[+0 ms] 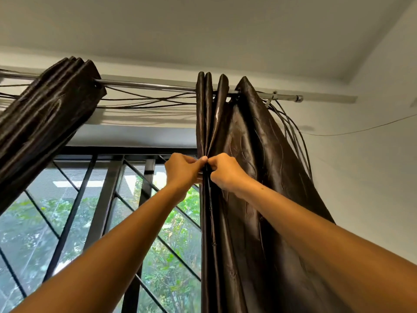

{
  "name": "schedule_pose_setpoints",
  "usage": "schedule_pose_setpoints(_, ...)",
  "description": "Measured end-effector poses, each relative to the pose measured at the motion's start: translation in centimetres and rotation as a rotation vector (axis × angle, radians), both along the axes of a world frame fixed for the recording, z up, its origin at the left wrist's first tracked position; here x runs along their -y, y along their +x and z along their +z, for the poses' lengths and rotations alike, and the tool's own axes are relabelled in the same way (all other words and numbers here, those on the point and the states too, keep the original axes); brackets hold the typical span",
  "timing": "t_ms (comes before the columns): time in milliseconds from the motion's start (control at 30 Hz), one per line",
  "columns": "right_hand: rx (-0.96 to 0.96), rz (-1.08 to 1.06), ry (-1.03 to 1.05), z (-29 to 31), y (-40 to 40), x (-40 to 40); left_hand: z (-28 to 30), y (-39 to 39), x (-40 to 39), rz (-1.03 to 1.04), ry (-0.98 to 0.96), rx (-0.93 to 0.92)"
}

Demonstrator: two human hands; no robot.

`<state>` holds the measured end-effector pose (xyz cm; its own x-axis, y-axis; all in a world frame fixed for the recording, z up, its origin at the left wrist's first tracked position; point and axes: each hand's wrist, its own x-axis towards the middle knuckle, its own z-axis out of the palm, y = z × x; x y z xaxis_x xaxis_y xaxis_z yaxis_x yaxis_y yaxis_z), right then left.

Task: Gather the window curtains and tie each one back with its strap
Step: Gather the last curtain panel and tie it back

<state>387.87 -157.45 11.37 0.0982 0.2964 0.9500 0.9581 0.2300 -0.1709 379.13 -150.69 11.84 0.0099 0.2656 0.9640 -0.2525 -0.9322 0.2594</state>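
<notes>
Two hands met at the folded front edge of the right curtain (252, 177): my left hand (184, 171) and right hand (225, 173) each pinched it. Beyond, it hung from the rod (153, 85), with the left curtain (45, 114) bunched aside.

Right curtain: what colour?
Dark glossy brown right curtain, faint wavy embossed lines; head view.

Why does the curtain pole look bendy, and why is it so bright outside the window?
Head view: the wide-angle lens bows the curtain rod; daylight through the window washes out patches beyond the grille, while the right curtain stays dark with a slight sheen; strings throw soft shadows on the wall; both hands look sharp.
</notes>
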Motion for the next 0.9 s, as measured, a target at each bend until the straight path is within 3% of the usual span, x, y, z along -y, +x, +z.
schedule_pose_setpoints(267, 0.015, 0.05, -0.13, -1.3, 3.7, 1.4, 2.2, 2.6, 1.0, 0.202, -0.039, 0.054)
schedule_pose_setpoints(333, 0.023, -0.156, 0.026, -1.4, 5.4, 2.2, 2.6, 3.3, 0.9, 0.263, 0.01, 0.04)
schedule_pose_setpoints(400, 0.031, -0.555, 0.199, -1.3, 7.2, 3.1, 2.6, 4.0, 0.8, 0.283, 0.051, 0.019)
schedule_pose_setpoints(467, -0.064, -0.724, 0.177, -1.0, 8.5, 3.6, 2.5, 4.5, 0.7, 0.281, 0.077, 0.016)
schedule_pose_setpoints(567, -0.217, -0.635, 0.12, -0.2, 9.8, 3.6, 2.5, 5.0, 0.6, 0.286, 0.089, 0.008)
schedule_pose_setpoints(733, -0.144, -0.54, 0.264, 0.2, 8.9, 3.2, 2.0, 4.8, -0.1, 0.334, 0.112, 0.018)
schedule_pose_setpoints(900, -0.099, -0.25, 0.218, 1.7, 4.4, 0.7, 1.8, 2.2, -1.3, 0.368, 0.092, 0.047)
